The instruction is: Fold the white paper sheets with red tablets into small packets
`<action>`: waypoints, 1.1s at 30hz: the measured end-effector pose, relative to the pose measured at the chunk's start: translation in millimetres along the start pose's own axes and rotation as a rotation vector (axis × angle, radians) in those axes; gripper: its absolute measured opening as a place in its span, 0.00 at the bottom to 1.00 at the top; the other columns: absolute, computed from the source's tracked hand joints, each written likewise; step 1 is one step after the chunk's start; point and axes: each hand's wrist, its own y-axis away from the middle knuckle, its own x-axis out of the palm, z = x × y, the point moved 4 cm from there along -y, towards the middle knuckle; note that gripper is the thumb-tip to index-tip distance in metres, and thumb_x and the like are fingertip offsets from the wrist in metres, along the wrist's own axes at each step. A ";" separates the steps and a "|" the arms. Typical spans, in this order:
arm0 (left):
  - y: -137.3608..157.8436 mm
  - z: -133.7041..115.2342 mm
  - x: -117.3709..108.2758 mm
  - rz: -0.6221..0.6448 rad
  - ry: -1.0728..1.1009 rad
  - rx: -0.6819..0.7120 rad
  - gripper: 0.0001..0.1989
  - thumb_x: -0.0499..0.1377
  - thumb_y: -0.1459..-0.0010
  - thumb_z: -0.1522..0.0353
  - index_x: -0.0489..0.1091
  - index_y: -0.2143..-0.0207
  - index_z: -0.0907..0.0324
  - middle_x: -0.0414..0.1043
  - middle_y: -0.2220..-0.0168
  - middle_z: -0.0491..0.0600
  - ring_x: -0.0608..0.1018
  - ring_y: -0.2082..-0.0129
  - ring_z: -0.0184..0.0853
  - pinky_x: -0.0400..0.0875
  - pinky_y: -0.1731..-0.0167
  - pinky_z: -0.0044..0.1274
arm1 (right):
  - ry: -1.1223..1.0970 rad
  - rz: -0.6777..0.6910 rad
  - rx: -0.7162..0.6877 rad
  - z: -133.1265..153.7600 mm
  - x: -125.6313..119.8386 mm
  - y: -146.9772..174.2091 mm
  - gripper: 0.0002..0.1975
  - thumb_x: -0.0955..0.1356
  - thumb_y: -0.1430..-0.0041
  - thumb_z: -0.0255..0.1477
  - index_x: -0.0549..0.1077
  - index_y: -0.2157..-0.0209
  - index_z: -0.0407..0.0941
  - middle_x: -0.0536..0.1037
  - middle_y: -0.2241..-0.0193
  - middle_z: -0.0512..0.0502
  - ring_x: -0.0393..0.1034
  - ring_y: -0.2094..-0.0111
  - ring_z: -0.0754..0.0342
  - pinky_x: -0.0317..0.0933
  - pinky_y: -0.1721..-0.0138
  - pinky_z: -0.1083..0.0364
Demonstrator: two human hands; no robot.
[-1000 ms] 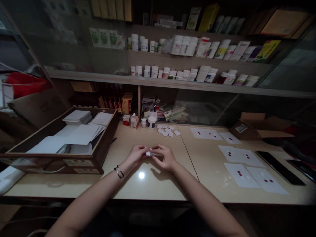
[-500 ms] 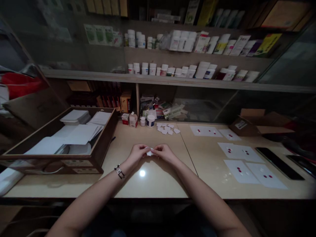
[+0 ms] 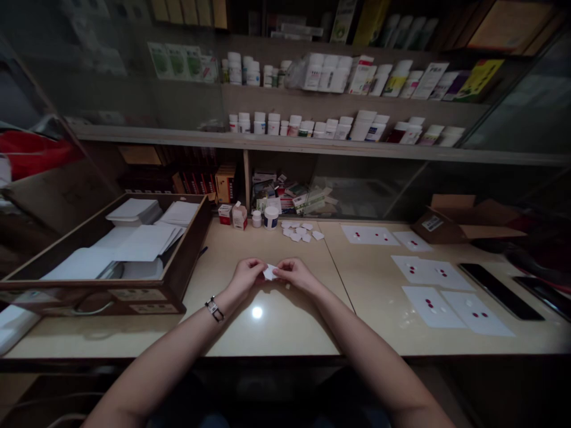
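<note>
Fingers of the left hand (image 3: 245,278) pinch one side of a small folded paper (image 3: 270,272), and those of the right hand (image 3: 298,274) are clamped on its other side. It sits on the person's side of the white jar (image 3: 271,219), held up over the counter (image 3: 289,330). The curled fingers behind it are mostly hidden, and whether the paper contains anything I cannot tell. Just right of the jar lies a cluster of white packets (image 3: 295,236), overlapping too much to count surely. Well right of the jar, white sheets (image 3: 430,309) bear red and white pills; the white ones nearly fade into the paper. Left of the jar, a wooden drawer (image 3: 173,295) holds paper stacks, its left corner cut off by the frame. Above the jar, shelved bottles (image 3: 274,125) carry labels too small to read.
</note>
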 end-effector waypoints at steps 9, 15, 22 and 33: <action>-2.4 -0.6 -2.6 0.037 -0.005 -0.043 0.12 0.64 0.65 0.66 0.68 0.78 0.64 0.69 0.82 0.46 0.71 0.82 0.28 0.64 0.84 0.17 | 0.057 0.013 0.008 -4.8 0.4 -1.2 0.19 0.74 0.61 0.43 0.71 0.78 0.40 0.71 0.85 0.52 0.62 0.83 0.61 0.53 0.80 0.62; -4.7 -1.5 -4.8 0.047 -0.137 0.024 0.10 0.66 0.65 0.68 0.69 0.80 0.65 0.69 0.82 0.46 0.70 0.83 0.27 0.64 0.81 0.18 | 0.115 -0.021 -0.009 -8.7 -0.8 -2.2 0.15 0.72 0.58 0.39 0.71 0.77 0.40 0.71 0.84 0.52 0.62 0.82 0.61 0.52 0.81 0.62; -3.5 -0.3 -0.7 0.023 -0.315 0.136 0.06 0.62 0.59 0.70 0.68 0.81 0.63 0.66 0.85 0.44 0.67 0.86 0.26 0.59 0.84 0.17 | 0.093 -0.038 0.040 -11.0 -0.2 -4.9 0.16 0.74 0.64 0.37 0.72 0.76 0.40 0.72 0.83 0.52 0.62 0.81 0.61 0.51 0.81 0.62; -5.3 10.0 -3.2 0.083 -0.262 0.088 0.16 0.67 0.62 0.61 0.69 0.79 0.65 0.67 0.85 0.45 0.67 0.86 0.25 0.59 0.85 0.17 | 0.033 -0.060 0.024 -13.4 0.5 -8.2 0.14 0.72 0.60 0.37 0.72 0.76 0.41 0.69 0.84 0.54 0.58 0.84 0.62 0.51 0.83 0.62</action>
